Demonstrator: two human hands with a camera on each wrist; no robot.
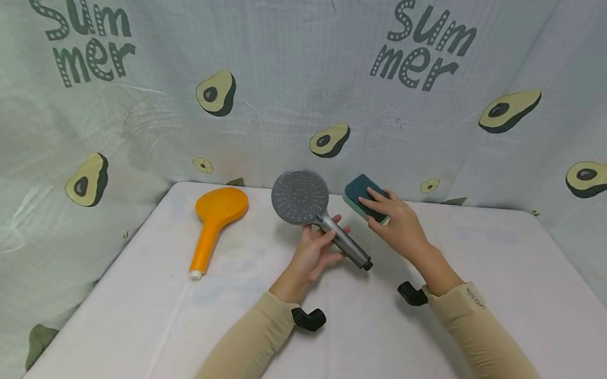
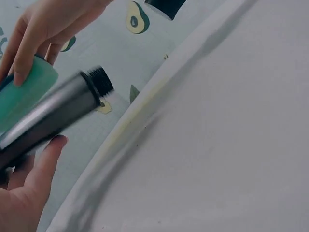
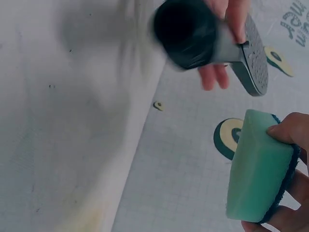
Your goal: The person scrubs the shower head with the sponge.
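My left hand (image 1: 311, 256) holds a grey shower head (image 1: 300, 197) by its handle near the neck, above the table's far part. Its round nozzle face points toward the head camera, and the handle slants down to the right, ending in a black threaded tip (image 2: 100, 82). In my right hand (image 1: 404, 223) is a sponge (image 3: 256, 166), pale green with a dark teal scrubbing layer. Thumb and fingers grip it by its edges. The sponge is just right of the shower head, apart from it. In the right wrist view, the shower head's handle end is blurred.
An orange shower head (image 1: 218, 206) with a white-tipped handle lies on the white table (image 1: 134, 318) to the left. Behind the table hangs a pale curtain (image 1: 281, 49) printed with avocados and lettering. A black wrist camera (image 1: 308, 319) sits at each cuff.
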